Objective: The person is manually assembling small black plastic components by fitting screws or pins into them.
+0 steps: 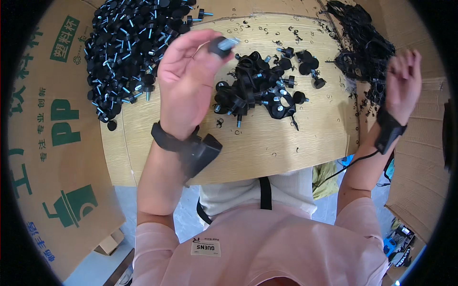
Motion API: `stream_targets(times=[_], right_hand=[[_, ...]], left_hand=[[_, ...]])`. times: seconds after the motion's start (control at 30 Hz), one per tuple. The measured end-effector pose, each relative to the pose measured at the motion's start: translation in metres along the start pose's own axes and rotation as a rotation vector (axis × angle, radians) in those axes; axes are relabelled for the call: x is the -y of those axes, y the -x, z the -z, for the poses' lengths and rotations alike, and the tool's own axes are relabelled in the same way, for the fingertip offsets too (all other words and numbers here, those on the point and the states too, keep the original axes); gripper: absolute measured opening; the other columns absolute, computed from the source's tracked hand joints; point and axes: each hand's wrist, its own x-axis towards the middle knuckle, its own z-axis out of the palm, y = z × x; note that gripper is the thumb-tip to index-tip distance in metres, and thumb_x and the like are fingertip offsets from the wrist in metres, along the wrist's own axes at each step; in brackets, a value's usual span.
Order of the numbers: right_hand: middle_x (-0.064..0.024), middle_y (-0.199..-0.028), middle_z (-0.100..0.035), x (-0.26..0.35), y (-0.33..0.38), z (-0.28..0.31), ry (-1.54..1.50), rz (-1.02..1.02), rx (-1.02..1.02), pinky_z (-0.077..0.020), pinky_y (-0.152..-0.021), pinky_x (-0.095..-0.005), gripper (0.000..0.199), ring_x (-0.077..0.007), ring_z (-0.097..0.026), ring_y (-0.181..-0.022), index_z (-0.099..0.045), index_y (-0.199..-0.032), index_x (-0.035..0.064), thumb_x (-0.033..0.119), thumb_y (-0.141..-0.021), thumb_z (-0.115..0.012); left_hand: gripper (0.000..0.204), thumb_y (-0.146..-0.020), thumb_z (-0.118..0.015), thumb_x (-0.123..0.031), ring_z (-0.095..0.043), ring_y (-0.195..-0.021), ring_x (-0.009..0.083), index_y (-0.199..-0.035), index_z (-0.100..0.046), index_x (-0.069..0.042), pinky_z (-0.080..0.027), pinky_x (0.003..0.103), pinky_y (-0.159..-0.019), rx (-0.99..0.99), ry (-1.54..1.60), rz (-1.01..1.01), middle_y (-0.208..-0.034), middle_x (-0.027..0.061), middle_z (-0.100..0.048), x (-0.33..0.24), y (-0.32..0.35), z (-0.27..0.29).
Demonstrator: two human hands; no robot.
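Note:
My left hand point(188, 81) is raised over the left-middle of the table. Its thumb and fingers pinch a black-headed bolt point(221, 46), whose metal shank points right and is blurred. Far to the right, my right hand point(403, 83) hovers by the heap of thin black rubbery scraps point(358, 43), fingers apart and slightly bent, with nothing visible in them. Between the hands lies a small pile of black-headed bolts and black ring-shaped scraps point(248, 86). A larger heap of black-headed bolts point(129, 52) covers the table's far left.
The wooden tabletop point(305, 143) has small black bits scattered at the back. Cardboard walls stand at the left point(62, 119) and right point(420, 167). Both wrists wear black devices; a cable point(350, 164) runs from the right one past the table's near edge.

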Motion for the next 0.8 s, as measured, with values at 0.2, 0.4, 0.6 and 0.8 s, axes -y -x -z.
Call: stream_targets(times=[0.2,0.4,0.6,0.8], right_hand=[[0.0071,-0.071,-0.051,-0.079,0.067,-0.042,0.716,-0.360,0.512,-0.0333,-0.053,-0.0198,0.015,-0.0029,-0.043,-0.061,-0.063,-0.105,0.0098,0.017,-0.093,-0.061],[0.0006,-0.089,-0.065,-0.046,0.026,-0.010,0.869,-0.174,0.306,-0.0473,-0.073,-0.0226,0.017,-0.0080,-0.058,-0.080,-0.065,-0.105,0.0074,0.010,-0.089,-0.064],[-0.0104,-0.122,-0.062,-0.034,0.028,-0.011,0.856,0.160,0.165,-0.0403,-0.101,-0.0285,0.035,-0.0171,-0.056,-0.114,-0.059,-0.122,0.0016,0.014,-0.090,-0.064],[-0.0108,-0.084,-0.060,-0.085,0.100,-0.062,-0.515,-0.459,0.681,-0.0469,-0.073,-0.0350,0.020,-0.0204,-0.058,-0.077,-0.057,-0.095,0.0020,0.022,-0.095,-0.058]], left_hand=[[0.036,-0.073,-0.071,0.013,-0.061,-0.094,0.0151,-0.107,-0.064,0.003,-0.051,0.029,-0.082,0.218,-0.440,-0.015,-0.108,0.0097,-0.062,0.000,0.004,-0.011],[0.045,-0.074,-0.074,0.004,-0.059,-0.103,0.0154,-0.117,-0.061,0.001,-0.048,0.029,-0.089,-0.288,-0.581,-0.210,-0.110,0.0090,-0.065,-0.037,-0.019,0.012],[0.058,-0.079,-0.072,-0.001,-0.050,-0.118,0.0223,-0.131,-0.048,0.001,-0.043,0.032,-0.098,-0.423,-0.693,-0.076,-0.134,0.0146,-0.048,-0.037,-0.017,0.014],[0.024,-0.083,-0.068,-0.003,-0.062,-0.089,0.0129,-0.107,-0.065,-0.003,-0.051,0.025,-0.079,-0.093,-0.800,0.154,-0.101,0.0050,-0.064,-0.002,-0.001,0.000]])
